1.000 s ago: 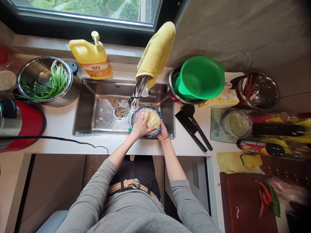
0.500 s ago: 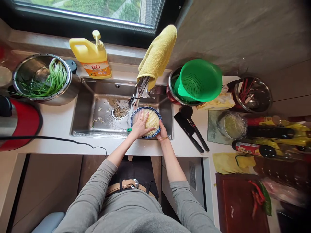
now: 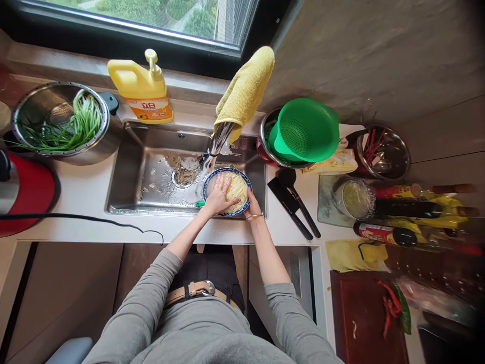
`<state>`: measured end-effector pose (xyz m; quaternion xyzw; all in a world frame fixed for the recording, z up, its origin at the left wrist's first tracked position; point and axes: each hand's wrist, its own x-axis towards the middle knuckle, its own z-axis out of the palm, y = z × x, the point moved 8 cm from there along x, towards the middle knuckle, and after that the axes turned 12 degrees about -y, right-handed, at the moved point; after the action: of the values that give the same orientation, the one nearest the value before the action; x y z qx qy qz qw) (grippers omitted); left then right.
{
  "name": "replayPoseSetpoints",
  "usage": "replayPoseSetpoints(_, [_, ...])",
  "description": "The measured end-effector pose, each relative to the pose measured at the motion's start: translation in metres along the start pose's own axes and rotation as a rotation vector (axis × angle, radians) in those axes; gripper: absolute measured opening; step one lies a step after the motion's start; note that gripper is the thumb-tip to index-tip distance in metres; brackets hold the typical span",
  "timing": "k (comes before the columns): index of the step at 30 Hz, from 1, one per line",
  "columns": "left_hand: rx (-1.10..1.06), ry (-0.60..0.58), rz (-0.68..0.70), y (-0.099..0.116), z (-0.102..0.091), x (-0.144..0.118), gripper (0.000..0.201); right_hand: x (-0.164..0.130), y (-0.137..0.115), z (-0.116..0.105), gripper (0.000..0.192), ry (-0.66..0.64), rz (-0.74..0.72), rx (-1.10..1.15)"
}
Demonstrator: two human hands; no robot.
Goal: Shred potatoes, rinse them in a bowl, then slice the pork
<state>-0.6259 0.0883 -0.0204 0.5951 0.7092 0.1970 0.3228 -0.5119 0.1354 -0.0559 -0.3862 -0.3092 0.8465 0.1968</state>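
A blue-rimmed bowl (image 3: 245, 182) full of pale yellow shredded vegetable (image 3: 237, 187) is held over the right side of the steel sink (image 3: 125, 177), under the tap (image 3: 212, 149). My left hand (image 3: 217, 197) lies flat on the shreds with fingers spread, pressing them into the bowl. My right hand (image 3: 252, 208) grips the bowl's near right rim from below; a thin bangle is on its wrist. Scraps lie around the sink drain (image 3: 184, 175).
A yellow cloth (image 3: 244, 91) drapes over the tap. A yellow soap bottle (image 3: 142, 91) stands behind the sink. A steel colander of green stalks (image 3: 62, 124) sits left, a green colander (image 3: 305, 131) right. Black utensils (image 3: 295, 199), sauce bottles (image 3: 409, 222) and a red board (image 3: 364, 318) with chillies lie right.
Only the camera drifts, so the scene slides slightly left and down. Both hands stay on the bowl in the same hold.
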Motion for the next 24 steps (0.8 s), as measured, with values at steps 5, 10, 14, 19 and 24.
replayPoseSetpoints(5, [-0.016, 0.007, 0.019, 0.0, 0.002, 0.002, 0.091, 0.001, -0.001, -0.004, 0.048, 0.013, -0.004, -0.036])
replayPoseSetpoints(10, [-0.032, 0.033, 0.019, -0.003, 0.005, 0.002, 0.089, 0.002, -0.003, -0.006, 0.049, 0.019, -0.008, -0.069])
replayPoseSetpoints(14, [-0.04, 0.041, 0.029, -0.004, 0.006, 0.002, 0.085, -0.001, -0.007, -0.002, 0.047, 0.034, -0.003, -0.077])
replayPoseSetpoints(19, [-0.029, 0.083, 0.029, -0.003, 0.004, 0.0, 0.081, -0.005, -0.017, 0.004, 0.041, 0.057, -0.033, -0.114])
replayPoseSetpoints(24, [-0.025, 0.115, 0.034, -0.003, 0.006, 0.0, 0.081, -0.008, -0.026, 0.012, 0.043, 0.029, -0.069, -0.15])
